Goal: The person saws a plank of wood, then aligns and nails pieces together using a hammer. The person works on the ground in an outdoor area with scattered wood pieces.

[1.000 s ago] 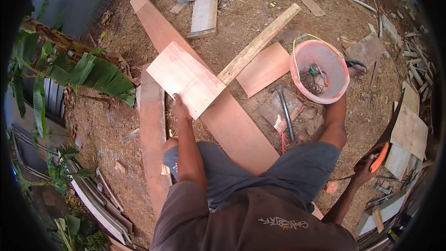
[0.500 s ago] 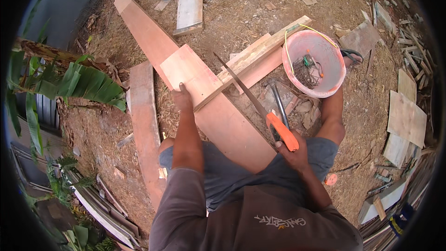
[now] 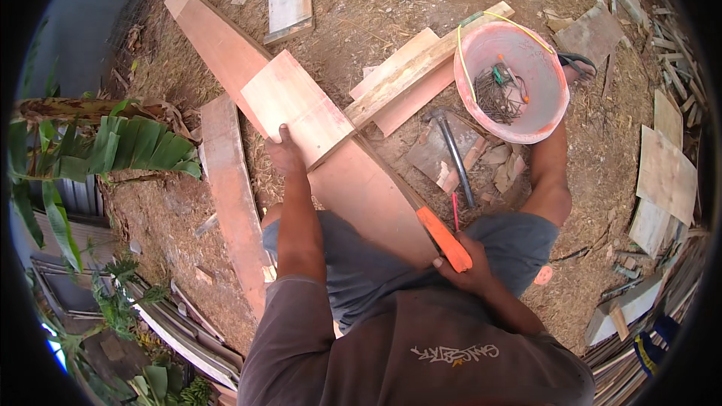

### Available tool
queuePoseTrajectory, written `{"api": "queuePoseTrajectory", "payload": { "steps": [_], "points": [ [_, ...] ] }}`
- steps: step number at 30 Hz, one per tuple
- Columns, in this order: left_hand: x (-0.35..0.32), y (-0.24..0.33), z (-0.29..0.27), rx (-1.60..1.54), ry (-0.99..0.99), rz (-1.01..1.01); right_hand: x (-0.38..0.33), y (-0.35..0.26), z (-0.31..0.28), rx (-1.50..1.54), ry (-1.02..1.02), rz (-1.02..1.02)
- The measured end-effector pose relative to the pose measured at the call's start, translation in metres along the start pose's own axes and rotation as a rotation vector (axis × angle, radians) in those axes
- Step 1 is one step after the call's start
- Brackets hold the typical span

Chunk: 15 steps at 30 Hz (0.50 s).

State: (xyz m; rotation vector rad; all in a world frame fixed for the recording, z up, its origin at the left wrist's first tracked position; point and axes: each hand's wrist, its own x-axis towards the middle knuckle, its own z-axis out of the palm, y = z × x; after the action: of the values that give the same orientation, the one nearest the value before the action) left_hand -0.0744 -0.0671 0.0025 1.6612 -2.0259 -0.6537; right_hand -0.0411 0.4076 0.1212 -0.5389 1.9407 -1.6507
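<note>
My left hand (image 3: 284, 152) grips the near edge of a short pale-pink board (image 3: 297, 105) and presses it down across a long reddish plank (image 3: 353, 180) that runs under my legs. My right hand (image 3: 465, 271) is shut on the orange handle of a handsaw (image 3: 444, 239). Its blade lies low along the short board's right edge, pointing up and to the left. A pale batten (image 3: 421, 68) lies slantwise just beyond the blade.
A pink bucket (image 3: 549, 116) holding nails and small tools stands by my right foot. A hammer (image 3: 453, 152) lies on the dirt beside it. A second plank (image 3: 229, 188) lies to the left. Scrap boards (image 3: 665, 173) and offcuts litter the right side; banana leaves (image 3: 113, 146) at left.
My right hand picked up the orange-handled saw from the right side and brought it in front of me. Since half a second ago the blade has dropped against the short board's edge.
</note>
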Motion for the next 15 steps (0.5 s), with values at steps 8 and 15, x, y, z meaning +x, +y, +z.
{"api": "queuePoseTrajectory", "payload": {
  "steps": [8,15],
  "points": [
    [-0.018,0.005,-0.009,-0.041,0.095,0.036,0.067,-0.01,0.012,-0.017,0.002,0.073],
    [-0.031,0.024,-0.027,-0.065,0.057,-0.081,0.112,0.023,0.053,0.093,0.016,0.033]
  ]
}}
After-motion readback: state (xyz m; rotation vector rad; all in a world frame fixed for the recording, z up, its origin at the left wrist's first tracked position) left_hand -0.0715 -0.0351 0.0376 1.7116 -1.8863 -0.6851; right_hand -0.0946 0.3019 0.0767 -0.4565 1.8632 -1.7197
